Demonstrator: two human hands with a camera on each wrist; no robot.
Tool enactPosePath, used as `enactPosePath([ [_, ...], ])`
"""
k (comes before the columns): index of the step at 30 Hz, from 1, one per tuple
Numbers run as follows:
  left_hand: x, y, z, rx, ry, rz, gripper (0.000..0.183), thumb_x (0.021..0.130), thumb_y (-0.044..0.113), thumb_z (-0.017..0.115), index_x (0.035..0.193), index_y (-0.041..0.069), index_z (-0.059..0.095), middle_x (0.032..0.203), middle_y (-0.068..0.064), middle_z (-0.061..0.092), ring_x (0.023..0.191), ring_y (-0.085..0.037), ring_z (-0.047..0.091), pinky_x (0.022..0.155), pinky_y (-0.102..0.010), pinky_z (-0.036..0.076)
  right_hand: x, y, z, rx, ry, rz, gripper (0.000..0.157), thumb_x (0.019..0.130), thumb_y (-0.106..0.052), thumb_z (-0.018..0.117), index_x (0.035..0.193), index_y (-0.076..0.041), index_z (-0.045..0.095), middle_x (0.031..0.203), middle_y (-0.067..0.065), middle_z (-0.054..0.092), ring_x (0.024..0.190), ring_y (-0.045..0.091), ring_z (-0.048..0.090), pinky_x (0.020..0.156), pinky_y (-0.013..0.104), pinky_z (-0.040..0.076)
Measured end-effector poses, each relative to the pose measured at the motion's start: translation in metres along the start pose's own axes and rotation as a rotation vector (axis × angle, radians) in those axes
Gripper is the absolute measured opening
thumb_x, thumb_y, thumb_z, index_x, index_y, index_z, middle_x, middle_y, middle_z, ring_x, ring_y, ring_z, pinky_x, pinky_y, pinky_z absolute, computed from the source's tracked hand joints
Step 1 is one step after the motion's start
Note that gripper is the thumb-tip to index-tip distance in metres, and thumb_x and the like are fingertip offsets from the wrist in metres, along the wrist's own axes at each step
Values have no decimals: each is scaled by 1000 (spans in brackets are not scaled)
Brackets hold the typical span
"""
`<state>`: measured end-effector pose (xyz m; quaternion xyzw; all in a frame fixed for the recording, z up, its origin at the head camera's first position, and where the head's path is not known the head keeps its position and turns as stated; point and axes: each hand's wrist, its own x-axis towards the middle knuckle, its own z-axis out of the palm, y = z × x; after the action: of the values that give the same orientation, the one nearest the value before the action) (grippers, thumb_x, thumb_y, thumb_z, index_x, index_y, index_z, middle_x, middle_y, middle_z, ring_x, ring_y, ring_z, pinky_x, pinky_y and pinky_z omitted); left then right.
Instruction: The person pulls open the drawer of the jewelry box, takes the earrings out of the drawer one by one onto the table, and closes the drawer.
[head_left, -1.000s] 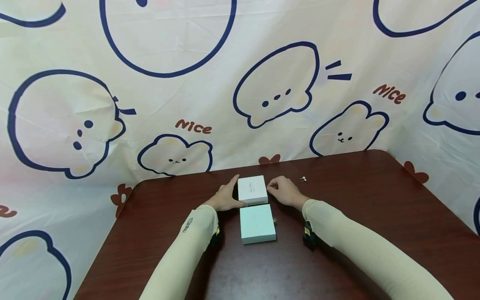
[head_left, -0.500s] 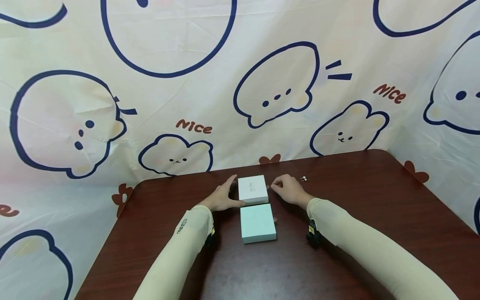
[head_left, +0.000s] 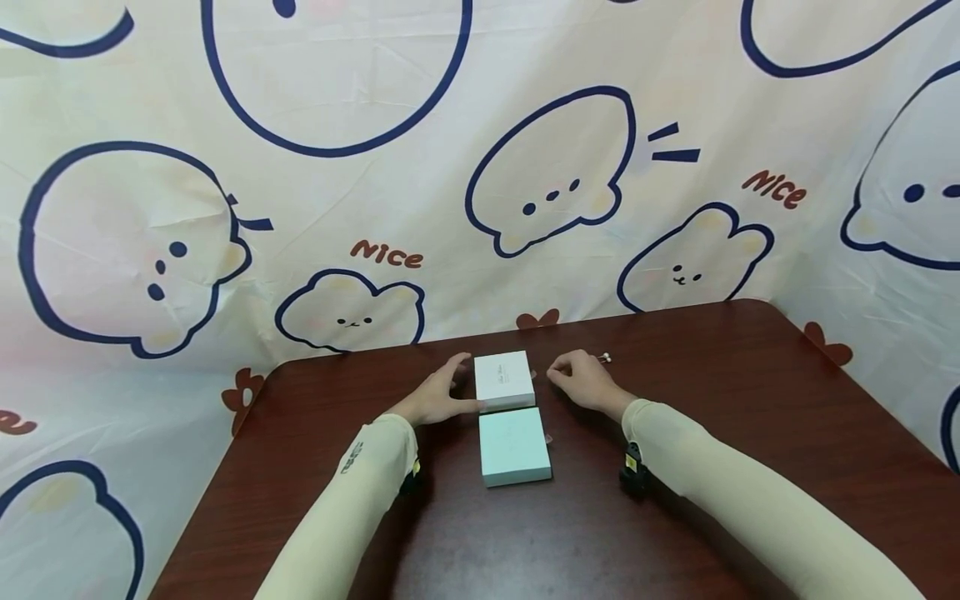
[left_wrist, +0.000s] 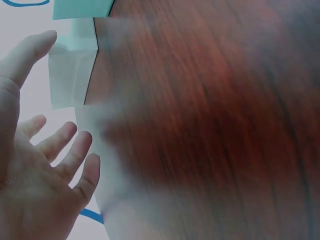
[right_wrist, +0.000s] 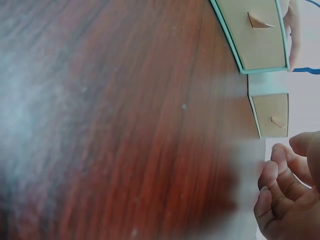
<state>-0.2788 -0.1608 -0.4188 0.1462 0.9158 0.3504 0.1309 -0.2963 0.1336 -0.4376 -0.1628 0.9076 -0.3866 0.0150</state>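
Observation:
A small white box (head_left: pixel 504 379) with faint print on its lid lies on the table, directly behind a mint-green box (head_left: pixel 514 446). My left hand (head_left: pixel 437 398) is at the white box's left side with fingers spread; its thumb is close to the front left corner, and whether it touches is unclear. To the right of the white box, a gap away, my right hand (head_left: pixel 588 382) hovers with loosely bent fingers and nothing visible in them. In the right wrist view both boxes show tan drawer fronts, with a small pull tab (right_wrist: pixel 260 22) on the mint one.
A tiny white-tipped item (head_left: pixel 604 357), too small to identify, lies beyond my right hand. The dark wooden table (head_left: pixel 720 375) meets a cartoon-printed cloth (head_left: pixel 442 192) at its back and sides. Black wrist devices (head_left: pixel 633 472) hang under the sleeves.
My right hand has drawn away to the right from the white box, uncovering a small tab on its right side. The left hand has shifted slightly left. Both boxes stay about where they were.

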Motion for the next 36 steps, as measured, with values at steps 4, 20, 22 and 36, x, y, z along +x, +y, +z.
enactPosePath([
  [4,-5,0,0,-4,13,-6,91,91,34,74,161,16,19,159,-20,37,140,-43,46,114,-59,37,-2,3,0,9,2,-9,23,102,-21,60,108,-4,76,95,7,72,81,17,60,78,35,49],
  [20,-20,-1,0,31,97,36,66,98,26,67,155,16,36,153,-13,47,132,-33,52,108,-56,43,-19,2,-6,43,-23,-44,22,102,-18,60,106,-4,76,91,6,71,77,17,55,75,33,46],
  [22,-22,-1,0,30,113,43,62,99,24,66,154,15,39,152,-13,49,131,-32,53,107,-55,44,-21,2,-7,45,-24,-44,21,101,-17,60,105,-4,76,89,5,70,76,17,54,73,33,45],
  [36,-41,-5,0,-5,177,121,51,100,20,63,148,11,48,146,-13,54,125,-31,57,105,-52,46,-35,-3,-10,40,-47,-33,21,102,-19,60,106,-5,76,91,4,71,77,16,55,74,33,45],
])
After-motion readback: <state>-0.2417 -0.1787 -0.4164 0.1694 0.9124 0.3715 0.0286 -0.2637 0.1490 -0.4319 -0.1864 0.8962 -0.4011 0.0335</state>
